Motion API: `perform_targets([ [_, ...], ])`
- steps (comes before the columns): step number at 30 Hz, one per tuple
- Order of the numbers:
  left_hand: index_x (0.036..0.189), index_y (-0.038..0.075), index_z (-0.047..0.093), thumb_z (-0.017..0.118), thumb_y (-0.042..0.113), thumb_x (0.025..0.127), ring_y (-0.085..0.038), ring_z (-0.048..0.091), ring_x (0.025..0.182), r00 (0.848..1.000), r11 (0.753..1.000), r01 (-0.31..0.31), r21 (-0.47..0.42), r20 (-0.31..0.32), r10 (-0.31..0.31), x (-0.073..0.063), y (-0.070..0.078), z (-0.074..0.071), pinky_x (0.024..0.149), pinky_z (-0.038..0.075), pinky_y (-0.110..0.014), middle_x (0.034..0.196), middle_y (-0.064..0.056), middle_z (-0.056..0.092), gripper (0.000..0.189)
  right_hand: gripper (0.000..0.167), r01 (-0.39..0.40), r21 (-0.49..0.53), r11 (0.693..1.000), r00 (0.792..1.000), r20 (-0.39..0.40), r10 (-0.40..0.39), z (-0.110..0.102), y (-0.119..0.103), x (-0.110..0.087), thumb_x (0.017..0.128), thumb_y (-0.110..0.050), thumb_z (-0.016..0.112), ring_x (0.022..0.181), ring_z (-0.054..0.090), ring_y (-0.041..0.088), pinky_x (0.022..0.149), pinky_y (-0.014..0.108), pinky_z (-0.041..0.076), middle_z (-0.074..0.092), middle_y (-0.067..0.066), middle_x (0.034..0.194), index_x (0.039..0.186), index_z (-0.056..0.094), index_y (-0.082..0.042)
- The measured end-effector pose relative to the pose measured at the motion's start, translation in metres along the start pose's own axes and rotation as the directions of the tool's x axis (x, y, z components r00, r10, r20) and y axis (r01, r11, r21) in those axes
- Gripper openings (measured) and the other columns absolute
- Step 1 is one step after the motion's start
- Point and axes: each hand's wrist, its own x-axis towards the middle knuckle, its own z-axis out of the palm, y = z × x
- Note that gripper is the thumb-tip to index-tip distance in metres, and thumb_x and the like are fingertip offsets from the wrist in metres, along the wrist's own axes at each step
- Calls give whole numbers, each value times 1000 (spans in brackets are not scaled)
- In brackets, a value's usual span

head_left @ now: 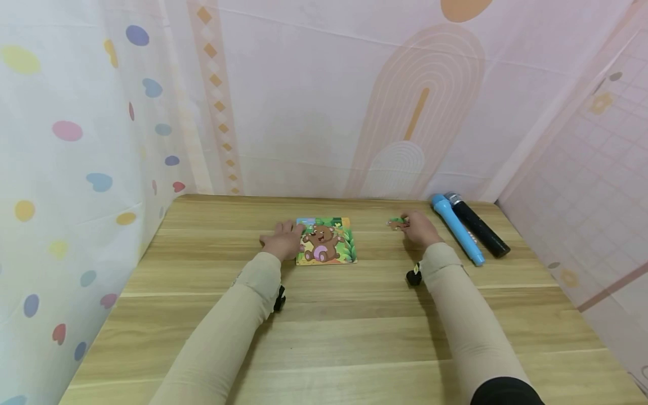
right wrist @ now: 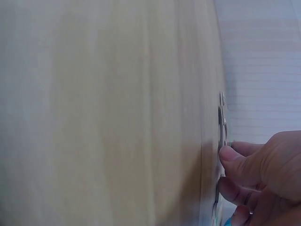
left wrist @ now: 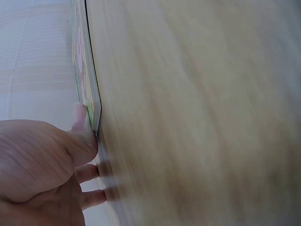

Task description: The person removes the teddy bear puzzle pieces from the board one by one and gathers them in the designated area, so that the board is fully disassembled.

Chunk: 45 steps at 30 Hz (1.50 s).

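Note:
A flat bear picture puzzle board (head_left: 324,250) lies on the wooden table, its edge showing in the left wrist view. My left hand (head_left: 284,241) is at the board's left side, the thumb touching its edge and the other fingers extended onto the table. To the right of the board, my right hand (head_left: 421,229) pinches thin puzzle pieces (head_left: 397,223) coloured brown and green, close to the tabletop. In the right wrist view the pieces (right wrist: 222,120) appear edge-on at the thumb and index fingertips. How many there are, I cannot tell.
A blue microphone (head_left: 458,230) and a black microphone (head_left: 480,226) lie side by side beyond my right hand. The wooden table (head_left: 334,337) ends at a patterned cloth backdrop (head_left: 304,112) behind and at both sides.

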Motion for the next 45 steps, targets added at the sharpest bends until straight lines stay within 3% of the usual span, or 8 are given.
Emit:
perform_targets([
  [13,160,18,28,55,29,106,-44,7,152,1000,1000,12,7,5,-12,-1,-2,1,100,27,-80,168,-17,10,62,36,-2,-18,1000,1000,-8,1,2,3,-1,101,-6,59,115,58,41,99,54,47,60,27,123,135,56,6],
  [22,161,17,27,53,26,106,-44,3,153,1000,1000,5,-6,9,-5,-2,0,0,104,19,-82,168,-17,8,61,37,6,-18,1000,1000,-18,-6,1,6,-2,101,-6,59,116,58,43,101,54,46,60,29,124,136,56,7],
  [27,161,15,26,55,26,105,-44,3,153,1000,1000,1,4,6,-1,-2,1,-1,104,19,-82,168,-18,8,64,45,27,4,1000,999,-34,-27,1,1,-2,101,-7,60,126,52,45,107,56,41,54,31,137,143,50,7],
  [35,162,10,17,56,27,105,-42,4,154,1000,1000,16,-11,-1,-16,1,1,-3,103,22,-81,169,-17,9,72,47,130,128,983,991,-50,-124,6,-40,2,98,0,59,129,50,46,106,55,44,52,33,137,144,50,5],
  [42,161,1,11,57,28,104,-41,2,154,1000,999,29,-21,-3,-29,5,-2,-1,104,21,-80,168,-19,7,78,41,186,265,946,978,38,-203,27,-88,5,102,-3,57,123,57,40,103,50,48,55,26,136,142,53,3],
  [45,161,1,10,57,29,104,-41,2,154,999,999,32,-17,2,-32,6,-3,0,104,22,-80,169,-19,6,79,37,217,274,937,968,66,-244,37,-108,6,103,-6,57,122,58,37,101,46,50,58,22,133,139,56,4],
])
